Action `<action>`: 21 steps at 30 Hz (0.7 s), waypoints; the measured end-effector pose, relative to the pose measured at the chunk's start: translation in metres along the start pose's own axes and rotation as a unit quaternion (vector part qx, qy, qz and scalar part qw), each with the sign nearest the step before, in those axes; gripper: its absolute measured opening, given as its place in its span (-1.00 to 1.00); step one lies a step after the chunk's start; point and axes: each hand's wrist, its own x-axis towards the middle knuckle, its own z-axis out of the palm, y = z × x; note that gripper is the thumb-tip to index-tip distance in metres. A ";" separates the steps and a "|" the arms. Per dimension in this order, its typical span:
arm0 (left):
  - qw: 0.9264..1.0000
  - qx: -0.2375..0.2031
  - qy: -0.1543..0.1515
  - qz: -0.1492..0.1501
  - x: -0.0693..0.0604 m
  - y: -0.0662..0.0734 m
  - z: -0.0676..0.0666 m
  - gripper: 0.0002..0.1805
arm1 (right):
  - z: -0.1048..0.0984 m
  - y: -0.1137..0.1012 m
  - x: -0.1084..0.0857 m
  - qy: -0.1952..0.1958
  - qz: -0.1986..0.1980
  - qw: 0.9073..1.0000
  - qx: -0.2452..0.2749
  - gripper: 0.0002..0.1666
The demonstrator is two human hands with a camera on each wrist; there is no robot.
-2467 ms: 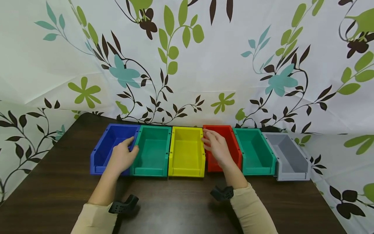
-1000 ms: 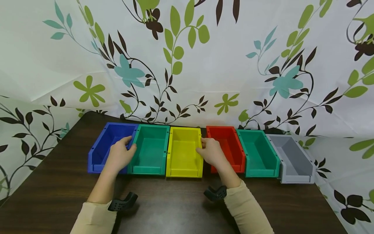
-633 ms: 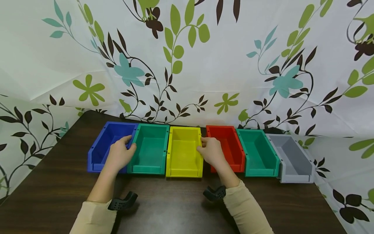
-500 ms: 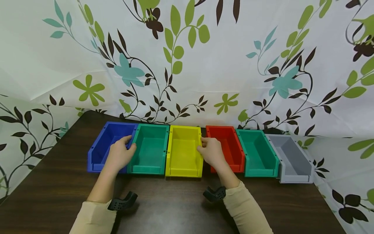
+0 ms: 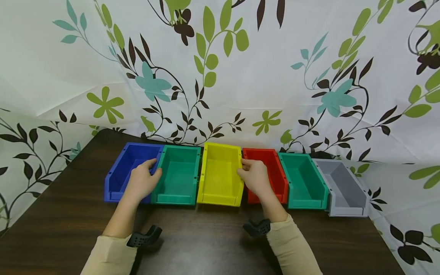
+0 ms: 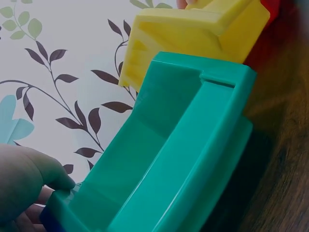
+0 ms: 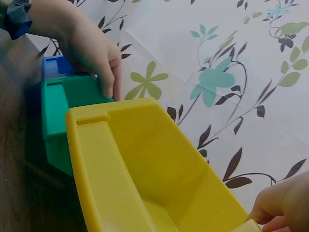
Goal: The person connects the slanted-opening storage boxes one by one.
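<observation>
My right hand (image 5: 255, 177) pinches the right side wall of the yellow bin (image 5: 220, 175), which stands slightly tilted, its lower right corner near the red bin (image 5: 253, 198). In the right wrist view the fingers of the right hand (image 7: 285, 205) hold the rim of the yellow bin (image 7: 104, 164). My left hand (image 5: 141, 181) grips the left wall of the green bin (image 5: 177, 173), where it meets the blue bin (image 5: 117, 191). The left wrist view has the left hand (image 6: 29, 183) with its thumb on the rim of the green bin (image 6: 169, 159).
Right of the red bin stand a second green bin (image 5: 304, 183) and a grey bin (image 5: 347, 191), side by side. The dark wooden table (image 5: 199, 244) extends in front of the row. Behind it hangs a white cloth (image 5: 258, 76) with a leaf pattern.
My right hand came from over the red bin to the yellow bin's wall. The yellow bin has since risen, tilted and shifted right, towards the red one. The left hand keeps its place.
</observation>
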 end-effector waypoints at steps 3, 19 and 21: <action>1.000 -0.002 -0.006 0.000 0.000 0.001 0.001 -0.43 | -0.005 0.000 0.001 0.002 0.004 1.000 0.004 -0.47; 1.000 -0.009 -0.006 0.017 -0.001 0.006 0.002 -0.45 | -0.012 0.001 0.003 -0.005 0.030 0.999 0.028 -0.45; 1.000 -0.008 -0.007 0.017 -0.002 0.006 0.002 -0.46 | -0.013 0.001 0.003 -0.005 0.031 0.999 0.027 -0.45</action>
